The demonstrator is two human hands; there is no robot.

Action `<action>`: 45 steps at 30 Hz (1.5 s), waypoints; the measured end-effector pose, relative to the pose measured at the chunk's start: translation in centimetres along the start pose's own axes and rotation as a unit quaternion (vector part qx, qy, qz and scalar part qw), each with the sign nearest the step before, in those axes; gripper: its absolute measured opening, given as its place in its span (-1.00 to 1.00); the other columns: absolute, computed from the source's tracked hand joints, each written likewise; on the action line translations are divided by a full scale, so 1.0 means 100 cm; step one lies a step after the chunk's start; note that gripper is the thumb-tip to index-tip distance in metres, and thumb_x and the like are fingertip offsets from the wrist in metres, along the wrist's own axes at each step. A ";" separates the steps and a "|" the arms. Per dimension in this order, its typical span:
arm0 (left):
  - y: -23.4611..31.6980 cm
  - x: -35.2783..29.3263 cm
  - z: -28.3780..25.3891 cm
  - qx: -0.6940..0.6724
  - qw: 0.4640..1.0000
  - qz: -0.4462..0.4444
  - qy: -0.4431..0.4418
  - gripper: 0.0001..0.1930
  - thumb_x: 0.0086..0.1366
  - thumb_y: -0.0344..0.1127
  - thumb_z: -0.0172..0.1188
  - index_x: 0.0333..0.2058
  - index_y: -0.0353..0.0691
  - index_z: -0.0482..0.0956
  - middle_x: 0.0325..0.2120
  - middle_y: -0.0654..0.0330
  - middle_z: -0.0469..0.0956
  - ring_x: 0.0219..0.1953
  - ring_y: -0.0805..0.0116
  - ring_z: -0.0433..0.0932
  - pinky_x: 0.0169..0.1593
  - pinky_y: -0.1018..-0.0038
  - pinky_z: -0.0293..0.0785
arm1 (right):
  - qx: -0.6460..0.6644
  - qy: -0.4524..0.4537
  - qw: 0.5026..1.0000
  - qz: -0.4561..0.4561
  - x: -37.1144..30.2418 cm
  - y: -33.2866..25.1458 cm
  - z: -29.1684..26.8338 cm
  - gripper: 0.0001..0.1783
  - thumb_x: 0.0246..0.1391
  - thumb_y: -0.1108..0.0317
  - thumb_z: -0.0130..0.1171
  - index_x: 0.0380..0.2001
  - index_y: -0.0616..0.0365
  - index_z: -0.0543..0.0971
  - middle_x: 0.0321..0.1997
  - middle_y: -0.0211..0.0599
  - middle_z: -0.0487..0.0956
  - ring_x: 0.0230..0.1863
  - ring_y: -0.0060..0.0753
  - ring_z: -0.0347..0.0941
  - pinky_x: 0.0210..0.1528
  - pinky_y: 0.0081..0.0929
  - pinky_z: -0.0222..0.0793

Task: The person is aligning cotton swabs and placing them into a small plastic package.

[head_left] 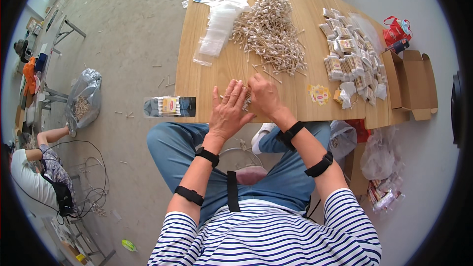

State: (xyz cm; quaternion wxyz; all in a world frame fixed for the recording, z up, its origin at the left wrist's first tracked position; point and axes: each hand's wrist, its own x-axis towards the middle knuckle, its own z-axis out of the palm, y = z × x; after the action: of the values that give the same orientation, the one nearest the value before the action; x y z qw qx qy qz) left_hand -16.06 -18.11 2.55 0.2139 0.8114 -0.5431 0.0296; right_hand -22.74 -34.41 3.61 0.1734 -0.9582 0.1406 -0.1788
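Note:
Near the table's front edge, my left hand (pixel 227 110) lies flat with fingers stretched over a small bunch of cotton swabs (pixel 247 101). Close against it, my right hand (pixel 264 96) is closed, its fingertips at the swabs and partly hidden. Beyond my hands spreads a big heap of loose cotton swabs (pixel 273 32). Clear plastic bags (pixel 220 22) are fanned out to its left. A clear bag with a swab pack and yellow label (pixel 169 105) sticks out over the left table edge. Small yellow printed cards (pixel 319 94) lie to the right of my right hand.
Many filled swab packs (pixel 347 54) are piled on the right of the wooden table (pixel 197 81), beside an open cardboard box (pixel 410 81) and a red bag (pixel 396 30). On the floor at left stands a plastic sack of swabs (pixel 84 101). Another person (pixel 37 177) sits at far left.

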 end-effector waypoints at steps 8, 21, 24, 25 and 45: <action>0.000 0.001 0.002 -0.016 1.000 -0.001 -0.001 -0.15 0.14 0.22 0.26 0.30 -0.20 0.36 0.37 0.17 0.26 0.48 0.25 0.08 0.46 -0.19 -0.22 | -0.009 0.078 0.988 0.136 -0.002 0.017 -0.020 -0.70 0.02 0.40 0.24 -0.15 0.21 0.51 -0.14 -0.05 0.51 -0.16 0.08 0.55 -0.14 -0.08 0.51; 0.005 0.001 0.000 0.031 0.999 -0.002 -0.019 -0.13 0.17 0.27 0.20 0.35 -0.11 0.29 0.38 0.22 0.22 0.47 0.26 0.07 0.47 -0.14 -0.21 | 0.048 0.092 0.951 0.292 0.047 0.040 -0.008 -0.28 -0.14 0.34 0.44 0.04 0.40 0.32 0.04 0.28 0.39 0.13 0.25 0.36 0.22 -0.09 0.33; 0.005 0.001 -0.001 0.024 1.000 -0.003 -0.019 -0.14 0.18 0.27 0.20 0.35 -0.11 0.29 0.38 0.22 0.23 0.47 0.25 0.07 0.47 -0.14 -0.20 | 0.077 0.100 0.956 0.263 0.043 0.035 -0.010 -0.35 -0.11 0.34 0.41 0.02 0.38 0.36 -0.01 0.23 0.44 0.09 0.23 0.40 0.16 -0.09 0.37; 0.005 0.002 -0.001 0.023 1.000 0.000 -0.016 -0.14 0.18 0.27 0.20 0.34 -0.11 0.30 0.37 0.21 0.24 0.47 0.24 0.08 0.47 -0.15 -0.20 | 0.052 0.134 0.956 0.254 0.035 0.037 -0.016 -0.40 -0.10 0.35 0.40 -0.01 0.35 0.40 -0.05 0.16 0.47 0.06 0.19 0.43 0.12 -0.09 0.40; 0.003 -0.002 0.000 0.031 0.999 -0.002 -0.009 -0.16 0.19 0.27 0.19 0.33 -0.10 0.31 0.34 0.22 0.25 0.45 0.24 0.10 0.45 -0.17 -0.16 | -0.074 0.121 0.952 0.272 -0.014 0.057 -0.047 -0.59 -0.10 0.42 0.31 -0.13 0.25 0.48 -0.07 0.01 0.46 0.06 0.06 0.39 0.12 -0.10 0.37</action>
State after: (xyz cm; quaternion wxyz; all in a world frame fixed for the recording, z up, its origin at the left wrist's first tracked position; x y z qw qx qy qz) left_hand -16.36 -18.03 2.60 0.1842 0.8190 -0.5420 0.0387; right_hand -27.06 -40.39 5.12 0.1254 -0.8651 0.4285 -0.2285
